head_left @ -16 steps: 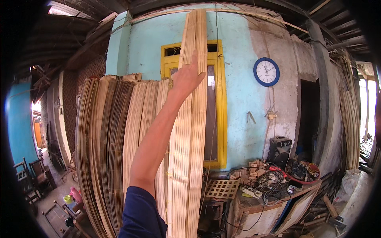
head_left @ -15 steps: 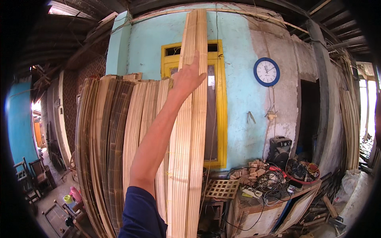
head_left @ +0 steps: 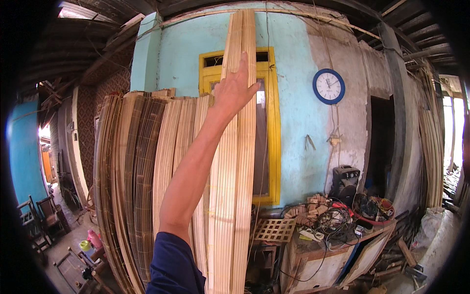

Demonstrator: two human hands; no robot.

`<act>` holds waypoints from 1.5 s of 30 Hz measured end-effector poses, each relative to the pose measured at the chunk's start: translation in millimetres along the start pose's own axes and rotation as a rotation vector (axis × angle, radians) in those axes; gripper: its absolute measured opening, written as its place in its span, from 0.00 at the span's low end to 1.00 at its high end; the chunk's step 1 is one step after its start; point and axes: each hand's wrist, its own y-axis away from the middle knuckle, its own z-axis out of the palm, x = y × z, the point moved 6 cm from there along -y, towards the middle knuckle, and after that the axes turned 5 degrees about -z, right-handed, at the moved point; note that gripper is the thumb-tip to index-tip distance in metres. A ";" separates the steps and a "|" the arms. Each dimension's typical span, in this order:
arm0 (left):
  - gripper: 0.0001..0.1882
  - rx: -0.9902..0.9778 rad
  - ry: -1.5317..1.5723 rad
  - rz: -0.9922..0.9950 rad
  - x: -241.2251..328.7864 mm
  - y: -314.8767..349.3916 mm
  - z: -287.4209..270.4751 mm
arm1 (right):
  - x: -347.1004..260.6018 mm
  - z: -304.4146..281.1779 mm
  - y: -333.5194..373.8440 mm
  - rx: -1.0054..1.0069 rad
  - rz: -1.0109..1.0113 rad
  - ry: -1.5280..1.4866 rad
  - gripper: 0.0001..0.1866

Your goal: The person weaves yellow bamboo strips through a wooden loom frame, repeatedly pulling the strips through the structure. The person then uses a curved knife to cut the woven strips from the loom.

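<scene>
A tall pale bamboo-slat blind [head_left: 226, 196], folded or rolled into a narrow upright bundle, stands in front of me and reaches almost to the roof. My left hand [head_left: 234, 92] is raised against its upper part, back of the hand toward me. The index finger points up along the slats and the thumb sticks out to the right; the other fingers are partly hidden. Whether the palm presses on the slats cannot be told. To the left, several more slat blinds [head_left: 129, 181], pale and dark brown, stand upright side by side, with thin threads across them. My right hand is out of view.
Behind the blinds is a yellow-framed window [head_left: 275, 147] in a light blue wall. At right stands a wooden cabinet [head_left: 313, 267] with tangled cables [head_left: 330, 220], wood blocks and a black speaker [head_left: 345, 183]. A blue-rimmed clock [head_left: 328, 86] hangs above. Chairs [head_left: 49, 215] stand at far left.
My left hand has slid slightly upward along the slats, its index finger reaching higher. The blinds stand where they were.
</scene>
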 end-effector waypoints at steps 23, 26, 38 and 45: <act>0.16 -0.443 0.626 0.179 91.9 134.4 -0.7 | 172.8 23.8 164.9 0.097 0.193 -0.024 0.19; 0.04 -0.881 1.028 0.357 159.7 269.3 42.2 | 245.3 34.8 227.8 0.200 0.249 0.020 0.19; 0.29 -2.167 1.089 0.932 356.9 956.6 -85.1 | 296.6 -1.0 559.5 0.539 0.743 -0.252 0.18; 0.26 -2.236 1.264 1.068 495.4 963.7 -254.3 | 403.0 6.2 833.6 0.746 1.198 -0.071 0.18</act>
